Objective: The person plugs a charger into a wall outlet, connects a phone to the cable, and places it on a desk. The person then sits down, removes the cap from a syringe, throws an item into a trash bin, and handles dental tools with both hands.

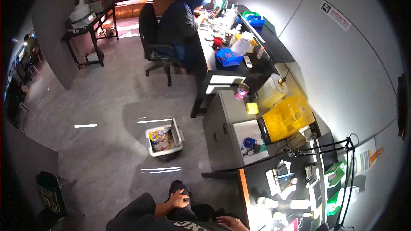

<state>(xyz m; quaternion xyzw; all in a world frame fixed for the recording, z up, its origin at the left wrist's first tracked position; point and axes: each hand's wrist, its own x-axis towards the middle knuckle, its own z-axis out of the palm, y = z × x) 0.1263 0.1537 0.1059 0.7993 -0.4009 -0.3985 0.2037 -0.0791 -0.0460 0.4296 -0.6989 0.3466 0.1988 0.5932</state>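
My left hand (179, 199) rests on my dark-clothed leg (185, 214), fingers loosely spread, nothing visible in them. Lower right, my right hand (229, 221) lies over my lap near the orange edge of the workbench (245, 192); its fingers look stretched out, and the hand is partly cut off by the frame. A dark shoe (177, 185) shows just beyond the left hand. Nearest on the bench, beside my right hand, are a white bottle (267, 202) and small tools (287, 188) under bright light.
A white bin (176, 133) full of wrappers stands on the grey floor ahead. Beyond it, a seated person (180, 21) works at a lit desk (206, 53). A grey cabinet (216, 124) carries a yellow container (291, 117). A black lamp arm (323, 145) spans the bench. A chair (51, 194) stands left.
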